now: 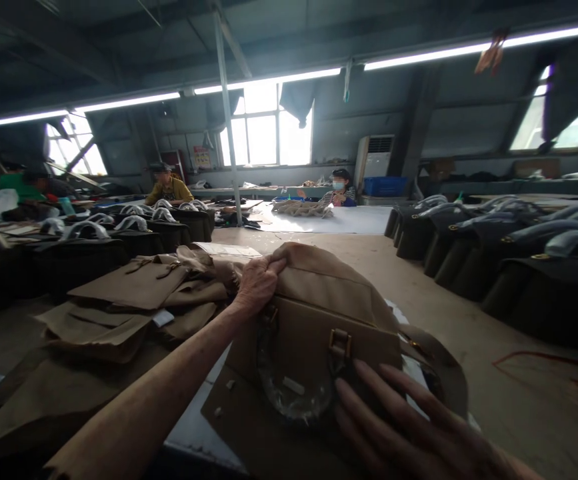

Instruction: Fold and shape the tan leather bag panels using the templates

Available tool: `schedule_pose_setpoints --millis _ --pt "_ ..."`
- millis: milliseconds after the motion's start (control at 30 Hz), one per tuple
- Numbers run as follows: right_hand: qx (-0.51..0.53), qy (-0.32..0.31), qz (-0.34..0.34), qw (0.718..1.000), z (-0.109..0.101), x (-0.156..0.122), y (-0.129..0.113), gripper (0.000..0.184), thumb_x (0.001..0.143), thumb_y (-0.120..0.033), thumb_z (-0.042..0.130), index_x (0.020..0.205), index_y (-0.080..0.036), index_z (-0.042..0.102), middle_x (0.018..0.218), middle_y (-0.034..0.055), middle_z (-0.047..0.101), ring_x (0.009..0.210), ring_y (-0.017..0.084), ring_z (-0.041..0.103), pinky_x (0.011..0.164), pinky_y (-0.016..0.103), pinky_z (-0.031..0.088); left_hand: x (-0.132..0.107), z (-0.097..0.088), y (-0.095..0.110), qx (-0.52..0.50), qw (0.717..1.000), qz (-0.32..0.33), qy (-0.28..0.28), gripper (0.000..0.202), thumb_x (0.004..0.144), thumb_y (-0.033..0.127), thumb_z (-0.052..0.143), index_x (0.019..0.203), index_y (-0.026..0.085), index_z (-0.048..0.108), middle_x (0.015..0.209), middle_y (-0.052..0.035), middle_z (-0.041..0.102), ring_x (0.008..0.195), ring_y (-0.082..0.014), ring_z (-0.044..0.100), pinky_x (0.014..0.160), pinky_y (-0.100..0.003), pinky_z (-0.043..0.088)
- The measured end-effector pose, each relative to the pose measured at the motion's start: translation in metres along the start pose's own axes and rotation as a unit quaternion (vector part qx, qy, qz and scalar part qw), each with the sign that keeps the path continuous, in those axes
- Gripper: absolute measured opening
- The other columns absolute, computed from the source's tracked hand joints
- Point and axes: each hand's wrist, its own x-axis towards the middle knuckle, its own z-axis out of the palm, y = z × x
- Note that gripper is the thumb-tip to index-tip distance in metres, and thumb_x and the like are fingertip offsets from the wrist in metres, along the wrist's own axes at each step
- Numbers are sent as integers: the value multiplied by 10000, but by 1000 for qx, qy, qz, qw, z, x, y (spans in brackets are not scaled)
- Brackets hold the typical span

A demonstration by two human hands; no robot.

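Observation:
In front of me a brown handbag point(313, 313) lies tilted on the work surface. Its curved handle point(296, 400) is wrapped in clear plastic and hangs toward me, joined to the bag by a gold-coloured buckle point(340, 345). My left hand point(257, 285) pinches the bag's upper left edge between thumb and fingers. Over the lower right of the bag, my right hand point(403, 413) has its fingers stretched out and apart, close to the buckle and handle. Whether its fingertips press on the bag I cannot tell.
Brown bag panels point(133, 287) are piled at left. Rows of dark bags with plastic-wrapped handles stand at right point(533, 280) and at far left point(79, 257). A brown piece with a gold fitting point(436, 367) lies right of the handbag. Several people sit at far tables.

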Motion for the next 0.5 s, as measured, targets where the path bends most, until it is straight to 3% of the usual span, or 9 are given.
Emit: schedule_pose_setpoints --millis 133,267,300,333,433,467,500 --pt "28 52 123 991 -2 11 29 297 900 -137 348 1083 -86 577 1084 159 610 1080 277 532 895 391 463 15 -17 -1 -35 999 -4 18 254 752 382 573 827 157 664 772 -46 654 801 -210 577 765 -304 392" --pt "99 124 285 945 11 12 70 194 902 -187 422 913 -168 615 798 60 656 777 177 621 721 282 466 27 -57 7 -123 985 13 121 363 777 436 552 1014 168 613 1037 -39 636 992 -178 546 913 -278 374" --pt "143 125 366 911 16 11 79 178 877 -238 468 835 -175 629 755 51 651 739 180 617 707 280 454 26 -67 8 -157 975 12 159 364 776 428 561 1013 157 610 1036 -38 632 998 -175 540 926 -280 372" --pt "181 126 461 859 20 11 86 184 840 -292 512 768 -176 635 730 53 648 729 194 613 705 287 445 22 -76 9 -197 959 5 203 356 764 409 584 1000 144 611 1016 -35 630 989 -172 536 931 -282 374" --pt "208 158 682 683 29 7 101 239 746 -385 580 723 -155 641 747 90 652 805 260 606 730 307 444 -5 -81 -1 -266 914 -32 306 345 738 344 625 1018 145 590 960 -8 600 940 -142 527 929 -269 377" --pt "197 173 715 648 30 4 105 259 746 -390 575 766 -141 642 786 105 656 849 274 601 742 309 448 -19 -74 -8 -275 911 -55 303 343 719 317 644 1011 146 585 920 -6 595 899 -139 535 912 -277 389" --pt "190 186 733 626 31 1 107 287 753 -393 564 821 -124 637 837 120 657 891 282 593 759 312 452 -35 -63 -15 -285 917 -92 262 346 679 289 685 974 131 593 864 -17 600 844 -147 551 875 -292 415"
